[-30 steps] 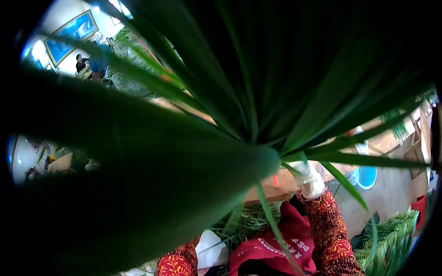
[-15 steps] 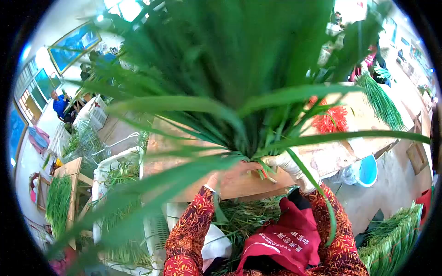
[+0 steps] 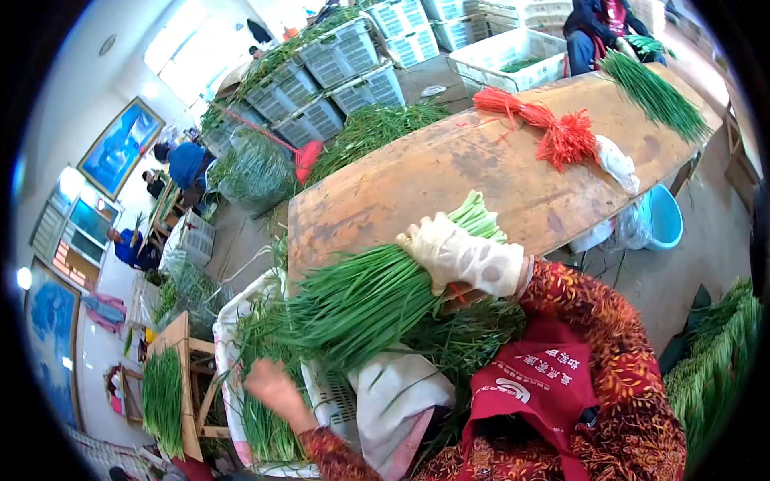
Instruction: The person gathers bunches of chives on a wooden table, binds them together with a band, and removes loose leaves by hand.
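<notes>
My right hand (image 3: 465, 260), in a pale, stained glove, is closed around a bunch of garlic chives (image 3: 365, 301) over the near edge of the wooden table. The bunch lies sideways, its pale cut stems to the upper right and its green leaves fanning to the lower left. A bit of red tie shows below the glove. My bare left hand (image 3: 277, 390) is apart from the bunch, above a white crate (image 3: 228, 345) of loose green leaves. Its fingers look loosely stretched and blurred, with nothing visible in them.
On the wooden table (image 3: 377, 220) lie a bundle of red ties (image 3: 561, 136), a white cloth-like item (image 3: 616, 164) and another chive bunch (image 3: 654, 96). A blue bucket (image 3: 664, 216) stands beneath. Stacked crates (image 3: 341, 56) and several people are farther back. Chives (image 3: 714, 373) are heaped at right.
The bunch has swung down from upright before the camera to lying sideways in my right hand. My left hand has left it and moved down-left over the crate.
</notes>
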{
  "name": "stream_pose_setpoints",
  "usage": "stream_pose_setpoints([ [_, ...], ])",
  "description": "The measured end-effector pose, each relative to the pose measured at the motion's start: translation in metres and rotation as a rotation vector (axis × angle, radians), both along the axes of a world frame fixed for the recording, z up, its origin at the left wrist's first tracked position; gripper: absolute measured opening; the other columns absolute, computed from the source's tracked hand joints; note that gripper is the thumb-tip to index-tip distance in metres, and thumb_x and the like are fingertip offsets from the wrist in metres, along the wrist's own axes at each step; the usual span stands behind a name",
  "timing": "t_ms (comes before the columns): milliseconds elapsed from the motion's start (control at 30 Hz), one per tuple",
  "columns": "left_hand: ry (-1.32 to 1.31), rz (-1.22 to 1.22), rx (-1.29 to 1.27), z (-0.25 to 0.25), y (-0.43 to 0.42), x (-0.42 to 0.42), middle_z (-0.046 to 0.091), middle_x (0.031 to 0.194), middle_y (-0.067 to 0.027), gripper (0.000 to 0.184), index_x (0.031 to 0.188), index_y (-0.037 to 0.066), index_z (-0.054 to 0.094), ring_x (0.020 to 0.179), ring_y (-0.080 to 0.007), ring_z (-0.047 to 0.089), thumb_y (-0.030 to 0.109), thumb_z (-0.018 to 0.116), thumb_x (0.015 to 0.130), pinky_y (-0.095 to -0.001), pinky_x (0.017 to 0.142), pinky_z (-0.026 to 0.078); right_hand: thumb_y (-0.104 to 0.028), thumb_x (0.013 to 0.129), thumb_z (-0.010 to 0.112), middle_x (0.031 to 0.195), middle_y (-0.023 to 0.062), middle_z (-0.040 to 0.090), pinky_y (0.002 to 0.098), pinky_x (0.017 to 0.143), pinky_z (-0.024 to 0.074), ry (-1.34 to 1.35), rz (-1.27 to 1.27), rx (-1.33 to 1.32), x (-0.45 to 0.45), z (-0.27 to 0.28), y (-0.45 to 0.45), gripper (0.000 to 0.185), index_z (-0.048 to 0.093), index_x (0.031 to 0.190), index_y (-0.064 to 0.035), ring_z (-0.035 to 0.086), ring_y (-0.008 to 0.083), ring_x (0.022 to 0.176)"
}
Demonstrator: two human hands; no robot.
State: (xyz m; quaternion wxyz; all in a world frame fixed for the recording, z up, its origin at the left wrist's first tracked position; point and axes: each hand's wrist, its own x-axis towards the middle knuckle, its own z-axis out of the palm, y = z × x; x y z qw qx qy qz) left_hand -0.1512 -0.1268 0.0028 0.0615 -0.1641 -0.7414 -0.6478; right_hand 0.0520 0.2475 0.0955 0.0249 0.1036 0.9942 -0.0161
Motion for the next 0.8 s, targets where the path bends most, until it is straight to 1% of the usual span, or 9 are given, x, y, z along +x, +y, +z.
stream_pose_setpoints([
  [33, 0.171, 0.152, -0.141, 0.007, -0.016, -0.006, 0.030, 0.142, -0.0172, 0.064, 0.141, 0.005, 0.020, 0.130, -0.0251, 0.032, 0.035, 0.047, 0.092, -0.0420, 0.110, 0.023, -0.041, 0.044, 0.085, 0.107, 0.0125, 0.055, 0.0457, 0.084, 0.0411, -0.024, -0.015, -0.015, -0.003, 0.001, 0.001, 0.092, 0.045, 0.120, -0.0063, 0.054, 0.0295, 0.102],
  [67, 0.171, 0.201, 0.405, 0.037, -0.012, 0.016, 0.028, 0.143, -0.0174, 0.062, 0.142, 0.005, 0.018, 0.131, -0.0243, 0.031, 0.034, 0.043, 0.094, -0.0406, 0.110, 0.023, -0.042, 0.043, 0.085, 0.110, 0.0128, 0.055, 0.0458, 0.087, 0.0402, -0.048, -0.029, -0.034, -0.006, -0.002, 0.001, 0.095, 0.044, 0.122, -0.0067, 0.053, 0.0298, 0.105],
  [133, 0.364, 0.065, 0.150, 0.099, 0.028, 0.048, 0.024, 0.145, -0.0174, 0.064, 0.142, 0.003, 0.014, 0.133, -0.0247, 0.028, 0.028, 0.045, 0.092, -0.0393, 0.110, 0.023, -0.044, 0.043, 0.085, 0.115, 0.0138, 0.054, 0.0460, 0.090, 0.0387, 0.010, -0.012, -0.063, -0.002, -0.006, 0.004, 0.100, 0.042, 0.126, -0.0075, 0.051, 0.0307, 0.109],
  [233, 0.388, -0.485, 0.182, 0.115, 0.115, 0.090, 0.023, 0.146, -0.0154, 0.078, 0.142, -0.001, 0.014, 0.137, -0.0248, 0.019, 0.019, 0.057, 0.081, -0.0376, 0.113, 0.016, -0.042, 0.052, 0.082, 0.127, 0.0168, 0.049, 0.0460, 0.095, 0.0363, 0.251, 0.108, -0.125, 0.019, -0.005, 0.013, 0.096, 0.041, 0.131, -0.0087, 0.048, 0.0343, 0.114],
  [367, 0.563, -0.824, -0.401, 0.116, 0.224, 0.152, 0.027, 0.144, -0.0157, 0.099, 0.140, 0.001, 0.021, 0.133, -0.0298, 0.026, 0.036, 0.076, 0.067, -0.0409, 0.110, 0.018, -0.024, 0.083, 0.066, 0.126, 0.0112, 0.052, 0.0314, 0.095, 0.0396, 0.927, -0.048, -1.115, 0.099, 0.006, 0.053, 0.056, 0.044, 0.131, -0.0086, 0.048, 0.0180, 0.116],
  [433, 0.734, -0.848, -0.599, 0.105, 0.263, 0.164, 0.028, 0.143, -0.0170, 0.101, 0.141, 0.001, 0.018, 0.133, -0.0307, 0.027, 0.045, 0.073, 0.068, -0.0432, 0.110, 0.017, -0.036, 0.092, 0.052, 0.127, 0.0065, 0.052, 0.0292, 0.098, 0.0350, 1.188, -0.048, -1.448, 0.118, -0.021, 0.083, 0.050, 0.043, 0.133, -0.0093, 0.049, 0.0150, 0.115],
  [667, 1.072, -0.879, -0.955, 0.088, 0.332, 0.139, 0.031, 0.142, -0.0173, 0.105, 0.140, 0.001, 0.022, 0.131, -0.0312, 0.030, 0.055, 0.071, 0.065, -0.0463, 0.110, 0.016, -0.041, 0.094, 0.045, 0.136, 0.0103, 0.043, 0.0321, 0.104, 0.0282, 1.157, -0.103, -2.108, 0.059, -0.119, 0.095, 0.054, 0.039, 0.134, -0.0057, 0.038, 0.0202, 0.126],
  [733, 0.942, -0.996, -0.946, 0.077, 0.336, 0.139, 0.042, 0.132, -0.0205, 0.101, 0.138, 0.003, 0.026, 0.123, -0.0342, 0.039, 0.059, 0.068, 0.066, -0.0454, 0.105, 0.028, -0.037, 0.095, 0.044, 0.138, 0.0097, 0.040, 0.0296, 0.105, 0.0275, 0.997, -0.316, -1.333, 0.068, -0.096, 0.057, 0.051, 0.040, 0.133, -0.0040, 0.035, 0.0202, 0.128],
  [800, 0.801, -1.043, -0.985, 0.076, 0.335, 0.144, 0.048, 0.126, -0.0205, 0.097, 0.137, 0.004, 0.029, 0.117, -0.0350, 0.046, 0.058, 0.068, 0.066, -0.0435, 0.100, 0.035, -0.036, 0.095, 0.045, 0.126, 0.0069, 0.049, 0.0270, 0.098, 0.0342, 1.081, -0.173, -1.640, 0.071, -0.108, 0.064, 0.048, 0.043, 0.131, -0.0037, 0.044, 0.0161, 0.116],
])
